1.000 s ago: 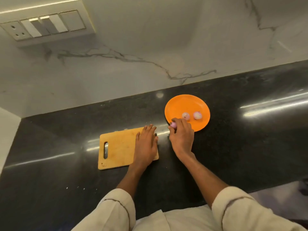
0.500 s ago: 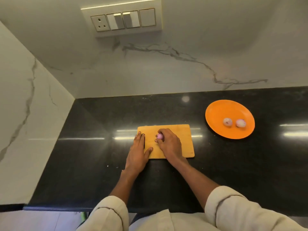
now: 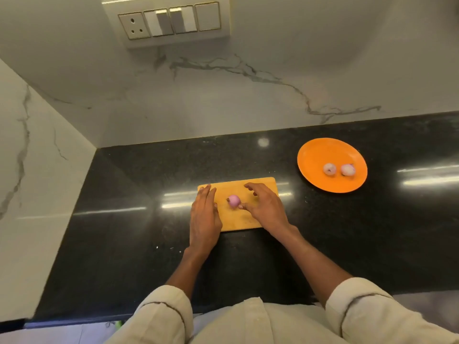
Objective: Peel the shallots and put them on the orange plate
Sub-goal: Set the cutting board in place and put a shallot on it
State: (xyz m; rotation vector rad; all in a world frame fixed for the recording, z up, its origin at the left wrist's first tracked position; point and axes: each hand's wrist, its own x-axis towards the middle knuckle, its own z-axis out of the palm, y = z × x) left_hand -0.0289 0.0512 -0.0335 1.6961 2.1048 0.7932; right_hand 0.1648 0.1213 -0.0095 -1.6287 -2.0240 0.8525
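A purple unpeeled shallot [image 3: 234,201] lies on the wooden cutting board [image 3: 260,187]. My right hand [image 3: 265,207] hovers just right of it with fingers spread; its thumb tip is at the shallot's lower right side. My left hand [image 3: 204,217] rests flat on the board's left end, fingers straight, a short gap from the shallot. The orange plate [image 3: 320,155] sits on the counter to the right and carries two pale peeled shallots [image 3: 329,168] [image 3: 347,169] side by side.
The black stone counter [image 3: 149,244] ends at a marble wall on the left and at the back. A switch panel [image 3: 171,21] is mounted on the back wall. The counter's front edge is close to my body.
My right hand carried the purple shallot from beside the plate to the board, set it down and let go, fingers now spread. The left hand stayed on the board.
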